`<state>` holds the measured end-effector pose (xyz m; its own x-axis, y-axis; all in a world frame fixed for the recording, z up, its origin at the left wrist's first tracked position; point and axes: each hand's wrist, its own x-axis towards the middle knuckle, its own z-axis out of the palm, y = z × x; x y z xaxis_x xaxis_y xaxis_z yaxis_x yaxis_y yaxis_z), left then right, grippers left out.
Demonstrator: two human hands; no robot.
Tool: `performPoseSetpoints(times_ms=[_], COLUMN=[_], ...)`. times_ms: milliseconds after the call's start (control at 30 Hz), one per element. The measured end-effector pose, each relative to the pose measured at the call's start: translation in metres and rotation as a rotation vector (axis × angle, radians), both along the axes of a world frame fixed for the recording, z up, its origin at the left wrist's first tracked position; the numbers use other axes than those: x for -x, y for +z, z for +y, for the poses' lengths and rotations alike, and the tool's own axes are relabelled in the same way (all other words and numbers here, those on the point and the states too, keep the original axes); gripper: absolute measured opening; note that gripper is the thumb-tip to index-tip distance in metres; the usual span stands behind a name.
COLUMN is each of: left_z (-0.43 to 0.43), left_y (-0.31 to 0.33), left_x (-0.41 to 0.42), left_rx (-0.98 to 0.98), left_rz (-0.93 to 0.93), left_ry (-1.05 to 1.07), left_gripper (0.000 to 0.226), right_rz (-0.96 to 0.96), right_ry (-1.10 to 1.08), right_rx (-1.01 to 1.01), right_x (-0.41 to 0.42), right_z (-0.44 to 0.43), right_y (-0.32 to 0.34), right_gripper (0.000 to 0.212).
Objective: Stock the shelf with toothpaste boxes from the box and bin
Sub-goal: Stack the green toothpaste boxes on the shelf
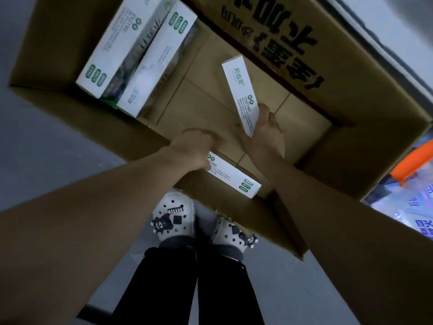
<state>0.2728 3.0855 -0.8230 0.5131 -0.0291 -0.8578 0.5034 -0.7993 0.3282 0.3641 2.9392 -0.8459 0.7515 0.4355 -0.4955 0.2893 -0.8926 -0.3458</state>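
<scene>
Nearest are the person's white clogs [174, 214] on the grey floor, toes by the cardboard carton [58, 43]. Just above them the left hand [194, 150] curls over one end of a toothpaste box [234, 178] lying along the carton's near wall. The right hand [267, 132] grips the lower end of a second toothpaste box [240, 90], tilted up over the carton's bottom. Beyond the hands much of that bottom is bare, and two larger white packs [127, 49] lean in the far left corner. I judge the carton mostly emptied, with these two boxes and those packs left to go. At the right edge, blue-printed packs [419, 221] and something orange [412, 167] are cut off by the frame. They are likely in the bin, though its walls and fill cannot be made out. The shelf is out of view, so nothing shows how much is stocked. The left fingertips are hidden.
</scene>
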Motion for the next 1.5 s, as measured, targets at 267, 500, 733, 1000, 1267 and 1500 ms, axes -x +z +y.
performPoseSetpoints(times_ms=[267, 500, 733, 1000, 1267, 1500], left_z=[-0.004, -0.001, 0.005, -0.008, -0.046, -0.023], left_y=[-0.01, -0.011, -0.011, -0.006, -0.033, -0.01], left_x=[-0.018, 0.004, -0.012, -0.029, -0.023, -0.02], left_rx=[-0.073, -0.106, -0.022, 0.095, -0.088, -0.222], left_rz=[-0.129, -0.046, -0.139, -0.531, -0.49, -0.389], left_ry=[-0.537, -0.246, 0.171, 0.095, -0.597, -0.432], left_gripper=[0.089, 0.078, 0.059, 0.056, 0.055, 0.055], right_rz=[-0.025, 0.014, 0.047, -0.008, 0.063, 0.061], right_ry=[-0.044, -0.136, -0.17, -0.232, -0.163, -0.12], right_rx=[0.006, 0.049, 0.03, -0.052, 0.089, 0.096], right_x=[-0.014, -0.01, 0.012, 0.008, -0.01, -0.027], right_z=[-0.027, -0.061, -0.068, -0.062, -0.067, -0.056], right_y=[0.004, 0.008, 0.016, 0.022, 0.007, 0.02], right_gripper=[0.059, 0.06, 0.064, 0.057, 0.065, 0.06])
